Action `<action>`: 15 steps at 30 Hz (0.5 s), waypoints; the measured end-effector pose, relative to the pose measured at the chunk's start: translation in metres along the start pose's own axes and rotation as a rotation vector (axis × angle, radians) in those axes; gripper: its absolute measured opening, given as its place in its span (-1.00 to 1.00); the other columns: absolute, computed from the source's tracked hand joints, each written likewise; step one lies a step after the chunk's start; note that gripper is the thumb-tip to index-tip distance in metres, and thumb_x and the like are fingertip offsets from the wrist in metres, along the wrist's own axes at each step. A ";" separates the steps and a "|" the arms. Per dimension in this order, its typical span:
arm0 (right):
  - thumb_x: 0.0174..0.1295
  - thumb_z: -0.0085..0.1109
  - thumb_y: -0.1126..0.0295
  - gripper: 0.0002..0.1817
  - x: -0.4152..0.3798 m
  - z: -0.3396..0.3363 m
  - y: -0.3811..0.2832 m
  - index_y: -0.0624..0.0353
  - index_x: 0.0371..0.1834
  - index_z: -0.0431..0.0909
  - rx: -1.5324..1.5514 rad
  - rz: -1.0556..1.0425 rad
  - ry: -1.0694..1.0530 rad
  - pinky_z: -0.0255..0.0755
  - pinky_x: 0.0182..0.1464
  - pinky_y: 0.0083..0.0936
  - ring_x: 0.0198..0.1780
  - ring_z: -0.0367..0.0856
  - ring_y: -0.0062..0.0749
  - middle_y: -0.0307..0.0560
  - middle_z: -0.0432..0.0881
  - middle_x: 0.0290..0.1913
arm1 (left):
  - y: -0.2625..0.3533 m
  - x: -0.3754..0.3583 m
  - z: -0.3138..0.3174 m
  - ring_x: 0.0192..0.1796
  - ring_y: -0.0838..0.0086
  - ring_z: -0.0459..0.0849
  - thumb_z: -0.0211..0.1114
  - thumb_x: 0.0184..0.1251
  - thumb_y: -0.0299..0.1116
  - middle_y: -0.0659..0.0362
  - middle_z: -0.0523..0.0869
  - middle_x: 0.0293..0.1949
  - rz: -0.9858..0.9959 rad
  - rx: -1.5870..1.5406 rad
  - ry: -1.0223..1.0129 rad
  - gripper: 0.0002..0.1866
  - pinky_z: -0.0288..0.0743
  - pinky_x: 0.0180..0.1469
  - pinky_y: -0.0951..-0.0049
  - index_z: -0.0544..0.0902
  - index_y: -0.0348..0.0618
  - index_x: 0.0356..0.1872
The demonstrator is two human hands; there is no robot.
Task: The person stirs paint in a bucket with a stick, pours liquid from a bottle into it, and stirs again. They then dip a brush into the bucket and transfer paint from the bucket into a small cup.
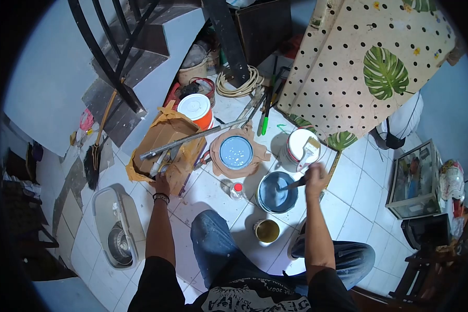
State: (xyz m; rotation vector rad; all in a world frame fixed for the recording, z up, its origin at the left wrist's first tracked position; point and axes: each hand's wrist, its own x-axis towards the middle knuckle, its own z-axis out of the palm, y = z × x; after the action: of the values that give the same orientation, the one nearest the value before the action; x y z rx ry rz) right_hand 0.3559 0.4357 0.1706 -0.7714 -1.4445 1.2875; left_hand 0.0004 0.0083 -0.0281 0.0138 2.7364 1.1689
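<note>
My right hand (315,180) is closed round the handle of a stirring tool (292,184), whose lower end is in a bucket of blue-grey paint (277,193). At the near edge of an open cardboard box (167,136), my left hand (162,183) touches the box; its fingertips are hidden. A tin of light blue paint (236,152) stands on a brown cloth (265,154). Behind the paint bucket is a white bucket (298,141) with a brush (311,147) on top. A small bottle with a red cap (237,190) and an open can (267,230) stand nearer me.
A metal bar (192,138) lies across the box. An orange bucket with a white lid (195,107) stands behind it. At left is a grey basin (103,218); a broom (94,151) leans by the stairs. A dotted board (356,67) is at upper right, a glass case (414,182) at right.
</note>
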 end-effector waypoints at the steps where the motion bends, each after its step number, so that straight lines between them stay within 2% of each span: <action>1: 0.30 0.09 0.37 -0.79 -0.010 -0.006 0.020 0.21 -0.48 0.49 0.032 0.055 -0.077 0.09 -0.62 -0.71 -0.66 0.28 -0.71 -0.32 0.40 -0.66 | -0.001 0.000 0.001 0.38 -0.41 0.11 -0.13 0.51 0.08 -0.60 0.01 0.34 0.016 0.020 -0.005 -0.42 -0.16 0.46 -0.14 0.37 -0.09 0.33; 2: 0.30 0.08 0.38 -0.81 -0.016 -0.008 0.031 0.19 -0.46 0.48 0.068 0.111 -0.155 0.08 -0.61 -0.72 -0.67 0.27 -0.71 -0.32 0.39 -0.66 | -0.005 0.002 0.001 0.37 -0.40 0.13 -0.14 0.50 0.09 -0.59 0.04 0.34 0.032 0.042 -0.008 -0.42 -0.17 0.45 -0.16 0.38 -0.09 0.33; 3: 0.27 0.12 0.36 -0.80 -0.006 -0.002 0.007 0.19 -0.48 0.48 0.068 0.183 -0.174 0.09 -0.61 -0.71 -0.67 0.27 -0.70 -0.32 0.39 -0.67 | -0.009 0.005 0.002 0.36 -0.40 0.15 -0.14 0.50 0.09 -0.58 0.07 0.33 0.047 0.064 -0.008 -0.42 -0.18 0.45 -0.18 0.38 -0.08 0.33; 4: 0.27 0.12 0.36 -0.80 0.002 0.009 -0.032 0.19 -0.48 0.48 0.038 0.133 -0.211 0.08 -0.61 -0.69 -0.67 0.26 -0.69 -0.33 0.37 -0.68 | -0.019 0.010 0.002 0.35 -0.38 0.17 -0.15 0.51 0.09 -0.55 0.13 0.31 0.046 0.090 0.016 -0.42 -0.19 0.44 -0.19 0.38 -0.10 0.33; 6: 0.28 0.11 0.37 -0.80 0.014 0.010 -0.058 0.19 -0.48 0.48 0.151 0.075 -0.156 0.09 -0.62 -0.68 -0.66 0.28 -0.69 -0.32 0.38 -0.68 | -0.032 0.021 0.010 0.33 -0.34 0.22 -0.17 0.52 0.08 -0.49 0.25 0.28 0.056 0.154 0.029 -0.41 -0.20 0.44 -0.22 0.39 -0.13 0.32; 7: 0.29 0.09 0.38 -0.80 0.017 0.004 -0.052 0.19 -0.48 0.48 0.173 0.046 -0.060 0.09 -0.62 -0.67 -0.67 0.26 -0.69 -0.33 0.37 -0.68 | -0.023 0.017 0.004 0.30 -0.27 0.28 -0.17 0.53 0.06 -0.39 0.40 0.21 0.093 0.228 -0.008 -0.41 -0.14 0.43 -0.18 0.39 -0.19 0.30; 8: 0.31 0.08 0.39 -0.81 0.016 -0.004 -0.039 0.19 -0.47 0.48 0.194 0.011 0.031 0.09 -0.63 -0.67 -0.67 0.25 -0.69 -0.34 0.35 -0.69 | -0.014 0.010 0.001 0.30 -0.23 0.31 -0.17 0.53 0.05 -0.35 0.45 0.19 0.095 0.140 0.008 -0.41 -0.09 0.42 -0.13 0.39 -0.24 0.29; 9: 0.32 0.06 0.43 -0.80 0.006 -0.016 -0.015 0.23 -0.48 0.51 0.065 0.000 0.075 0.12 -0.61 -0.68 -0.66 0.29 -0.70 -0.31 0.41 -0.66 | -0.005 0.004 -0.003 0.29 -0.21 0.32 -0.17 0.53 0.06 -0.35 0.45 0.19 0.081 0.129 -0.017 -0.41 -0.06 0.41 -0.12 0.39 -0.23 0.28; 10: 0.29 0.06 0.43 -0.81 -0.006 -0.026 0.015 0.22 -0.49 0.51 -0.015 0.036 0.028 0.13 -0.61 -0.69 -0.67 0.29 -0.69 -0.31 0.40 -0.67 | -0.001 0.003 -0.005 0.29 -0.20 0.34 -0.17 0.53 0.06 -0.34 0.45 0.19 0.068 0.116 -0.035 -0.41 -0.03 0.41 -0.11 0.39 -0.22 0.28; 11: 0.28 0.06 0.43 -0.81 -0.012 -0.029 0.016 0.23 -0.49 0.51 0.075 0.099 -0.031 0.13 -0.60 -0.68 -0.66 0.30 -0.68 -0.31 0.40 -0.67 | -0.042 0.035 0.010 0.21 -0.28 0.39 -0.21 0.51 0.17 -0.34 0.45 0.14 0.033 0.163 0.040 -0.37 0.17 0.34 0.00 0.44 -0.13 0.26; 12: 0.26 0.06 0.42 -0.82 -0.017 -0.028 0.017 0.23 -0.49 0.52 0.168 0.164 -0.092 0.14 -0.60 -0.68 -0.66 0.31 -0.67 -0.30 0.40 -0.67 | -0.037 0.032 0.012 0.22 -0.29 0.36 -0.20 0.51 0.16 -0.39 0.39 0.17 0.043 0.153 0.040 -0.37 0.13 0.35 -0.03 0.42 -0.13 0.27; 13: 0.23 0.06 0.41 -0.82 -0.011 -0.019 -0.017 0.23 -0.51 0.51 0.082 0.121 -0.058 0.14 -0.59 -0.68 -0.66 0.31 -0.67 -0.29 0.40 -0.67 | -0.029 0.026 0.011 0.24 -0.30 0.34 -0.20 0.51 0.16 -0.43 0.34 0.20 0.051 0.146 0.042 -0.37 0.10 0.36 -0.06 0.40 -0.13 0.29; 15: 0.23 0.07 0.40 -0.81 0.001 -0.019 -0.048 0.24 -0.51 0.50 0.194 0.072 -0.009 0.17 -0.59 -0.66 -0.65 0.32 -0.66 -0.26 0.42 -0.66 | -0.035 0.024 0.006 0.26 -0.36 0.29 -0.21 0.49 0.18 -0.57 0.18 0.25 0.111 0.147 0.010 -0.36 0.07 0.39 -0.06 0.38 -0.09 0.31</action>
State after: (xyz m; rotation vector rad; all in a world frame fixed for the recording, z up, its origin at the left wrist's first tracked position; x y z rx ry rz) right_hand 0.3814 0.4320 0.2155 -0.6937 -1.2866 1.4633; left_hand -0.0205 -0.0102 -0.0610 0.1811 2.8568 0.9934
